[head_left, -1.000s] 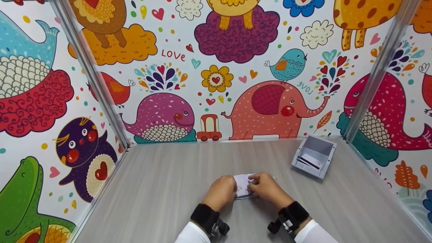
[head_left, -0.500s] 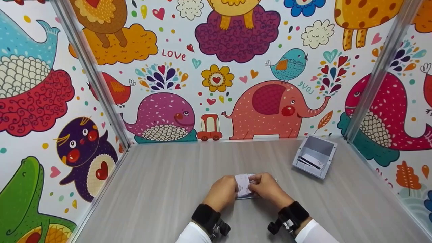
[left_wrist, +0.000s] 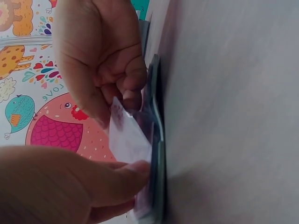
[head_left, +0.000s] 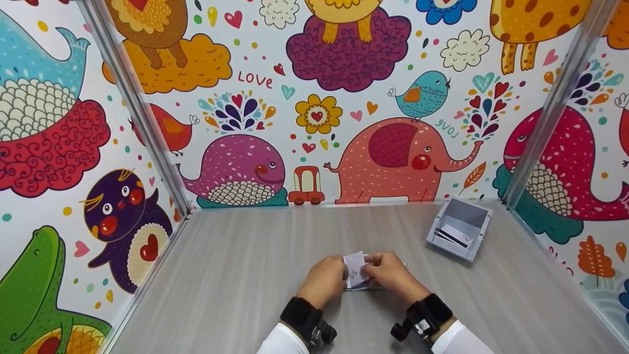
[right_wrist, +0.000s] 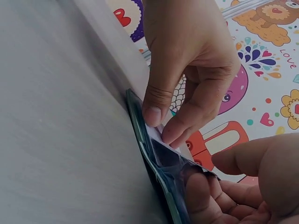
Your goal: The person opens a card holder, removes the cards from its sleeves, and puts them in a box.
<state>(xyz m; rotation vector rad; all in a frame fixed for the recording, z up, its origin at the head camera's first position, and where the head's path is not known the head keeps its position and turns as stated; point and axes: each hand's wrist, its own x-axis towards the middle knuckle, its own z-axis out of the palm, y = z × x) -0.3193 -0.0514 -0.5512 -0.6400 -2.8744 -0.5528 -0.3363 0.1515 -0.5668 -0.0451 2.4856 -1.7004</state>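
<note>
A white printed paper slip (head_left: 356, 270) stands tilted between both hands, above a thin dark teal folder (left_wrist: 160, 182) with a clear plastic pocket (right_wrist: 163, 154). My left hand (head_left: 324, 280) pinches the slip near its left side; in the right wrist view the left thumb (right_wrist: 153, 116) lies at the folder's edge. My right hand (head_left: 390, 275) holds the pocket side, its curled fingers (right_wrist: 198, 189) against the clear plastic. In the left wrist view the slip (left_wrist: 126, 133) leans out from the folder. The hands hide much of the folder in the head view.
A light grey open box (head_left: 457, 228) stands at the back right of the table (head_left: 245, 246), with white cards and a black-edged piece inside. Walls with cartoon animals (head_left: 388, 162) enclose the table at the back and both sides.
The slip has tilted and shifted a little to the right, its top now standing higher between the hands. Both hands stay at nearly the same place.
</note>
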